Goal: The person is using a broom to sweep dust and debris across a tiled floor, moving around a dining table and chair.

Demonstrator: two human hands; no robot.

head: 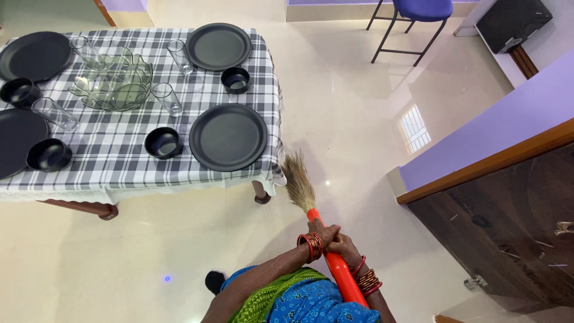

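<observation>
Both hands, the left hand (323,230) stacked above the right hand (342,244), are closed tight around the orange handle of the broom (311,212), whose bristles meet the floor (353,107) beside the checked counter (119,155), mid-sweep; the next stroke seems to need a steady pull clear of the counter leg (260,192).

table leg (260,194) crowds broom (297,182); floor (359,119) open rightward.

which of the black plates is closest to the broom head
The black plate at the table's near right corner, beside a small black bowl; the broom's bristles sit just past that corner.
</observation>
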